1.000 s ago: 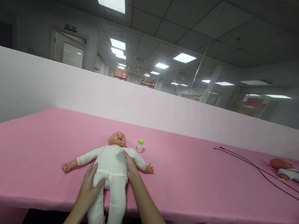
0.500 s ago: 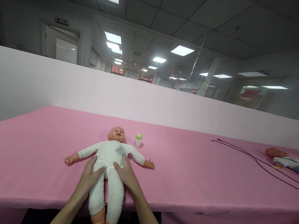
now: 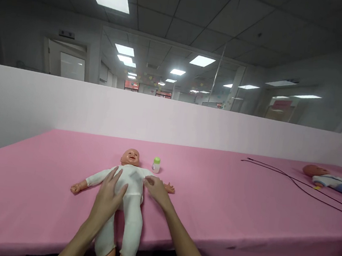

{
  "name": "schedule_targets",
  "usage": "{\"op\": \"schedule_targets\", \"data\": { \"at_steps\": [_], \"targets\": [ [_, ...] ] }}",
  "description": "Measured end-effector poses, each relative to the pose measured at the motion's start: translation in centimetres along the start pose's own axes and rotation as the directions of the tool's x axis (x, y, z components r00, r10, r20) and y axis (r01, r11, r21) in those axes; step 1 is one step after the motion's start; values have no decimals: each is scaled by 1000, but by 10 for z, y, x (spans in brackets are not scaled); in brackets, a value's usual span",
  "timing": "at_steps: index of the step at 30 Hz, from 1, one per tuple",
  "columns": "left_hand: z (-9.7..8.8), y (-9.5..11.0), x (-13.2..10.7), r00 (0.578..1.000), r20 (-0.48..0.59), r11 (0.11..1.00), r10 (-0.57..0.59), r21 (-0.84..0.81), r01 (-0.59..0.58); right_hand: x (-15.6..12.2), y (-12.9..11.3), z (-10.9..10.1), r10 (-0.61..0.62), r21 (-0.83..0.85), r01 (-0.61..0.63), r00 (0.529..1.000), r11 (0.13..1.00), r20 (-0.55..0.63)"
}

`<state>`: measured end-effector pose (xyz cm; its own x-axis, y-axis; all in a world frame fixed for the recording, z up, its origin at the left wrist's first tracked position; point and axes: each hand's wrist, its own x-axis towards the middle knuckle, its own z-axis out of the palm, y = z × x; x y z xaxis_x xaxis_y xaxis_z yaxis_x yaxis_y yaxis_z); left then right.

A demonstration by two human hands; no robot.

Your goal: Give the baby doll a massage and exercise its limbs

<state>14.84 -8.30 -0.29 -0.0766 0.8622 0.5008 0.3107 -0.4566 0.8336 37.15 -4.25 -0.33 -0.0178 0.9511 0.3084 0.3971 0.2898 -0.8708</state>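
A baby doll (image 3: 134, 183) in a white top and leggings lies on its back, face up, with its arms spread and its feet toward me. My left hand (image 3: 108, 195) rests on the side of the doll's chest and belly, its fingers stretched and apart. At the other side of the chest, just under the doll's arm, my right hand (image 3: 155, 189) has its fingers curled together against the edge of the white top. What its fingertips hold, if anything, is hidden. The hand covers part of the doll's sleeve.
A small baby bottle with a green cap (image 3: 156, 165) stands beside the doll's head. Far right lies another doll (image 3: 328, 179) in white and blue, near a looped black cable (image 3: 289, 180). The pink-covered table (image 3: 212, 199) meets a low white wall (image 3: 190, 126) topped by glass.
Both hands have moved up from the doll's hips to its chest. My right hand's fingers have curled in, while the left hand's have spread. The view has tilted up slightly.
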Motion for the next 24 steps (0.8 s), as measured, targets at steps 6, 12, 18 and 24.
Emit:
{"op": "schedule_targets", "data": {
  "at_steps": [6,12,18,24],
  "targets": [
    [60,55,69,844,425,584,-329,-611,535,28,5,-27,-5,-260,-26,993,965,-120],
    [123,41,127,704,447,353,-551,-640,682,60,29,-44,-63,-383,-6,984,924,-168],
    [164,13,161,736,343,427,-583,-642,637,91,51,-62,-23,-439,-56,985,897,-171],
    [182,-9,162,722,392,464,-570,-572,676,108,68,-51,-131,-507,108,991,855,-10]
  ]
}}
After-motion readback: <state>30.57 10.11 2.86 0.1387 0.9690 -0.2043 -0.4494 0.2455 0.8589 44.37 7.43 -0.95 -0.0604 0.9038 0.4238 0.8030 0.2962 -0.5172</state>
